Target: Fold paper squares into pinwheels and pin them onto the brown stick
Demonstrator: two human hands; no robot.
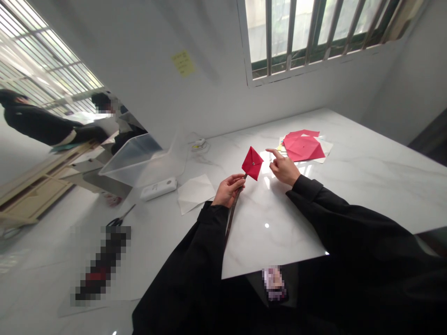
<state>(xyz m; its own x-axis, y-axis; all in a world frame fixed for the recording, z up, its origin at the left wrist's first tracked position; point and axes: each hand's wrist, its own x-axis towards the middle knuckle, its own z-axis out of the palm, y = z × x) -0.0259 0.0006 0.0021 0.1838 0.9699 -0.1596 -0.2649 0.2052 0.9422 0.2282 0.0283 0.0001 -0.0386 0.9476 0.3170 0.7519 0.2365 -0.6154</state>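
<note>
Item: 1 red folded-paper diamond (252,163), crisp-creased, small metal pin at centre, mounted on 1 slender dark stick (234,207), tilted, gripped in the left hand (228,190), fingers curled round it. Right hand (283,168): index finger extended, just beside the diamond, apart from it. Past right hand: loose red paper sheets (303,146). Left of left hand: 1 white paper sheet (195,193), 1 oblong white plastic unit (158,188), 1 clear plastic bin (134,160). All on veined marble tabletop (366,186).
</note>
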